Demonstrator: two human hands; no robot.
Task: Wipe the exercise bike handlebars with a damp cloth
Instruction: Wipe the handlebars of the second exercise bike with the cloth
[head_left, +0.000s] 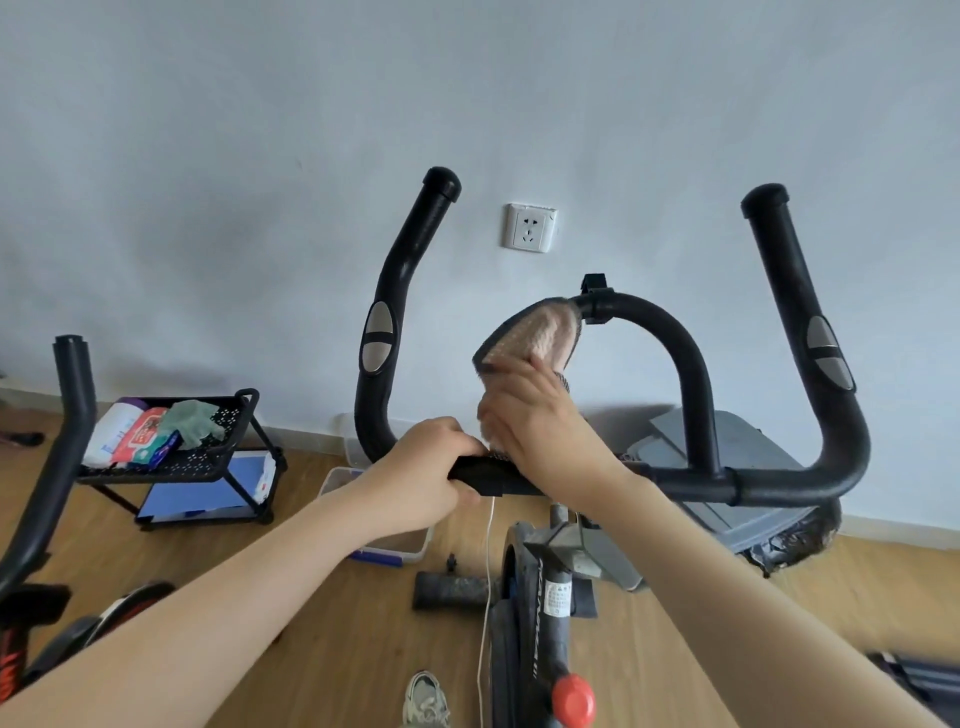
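My left hand (426, 470) clamped round the crossbar of the handlebars (779, 487), centre frame, right hand (540, 423) just beside it gripping the pink cloth (535, 332), cloth draped up over the middle loop

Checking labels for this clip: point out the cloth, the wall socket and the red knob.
cloth (535, 332), head view, pink middle fold
wall socket (530, 227), head view, white faceplate
red knob (574, 696), head view, its top

The handlebars (779, 486) are black with silver-grey pads (378, 338). On them, the cloth (530, 332) is pale pink, dotted, edged in grey. Left of the handlebars the rack (208, 460) is black and perforated; below them, a red knob (574, 699) and tan wood-grain floor (311, 623).
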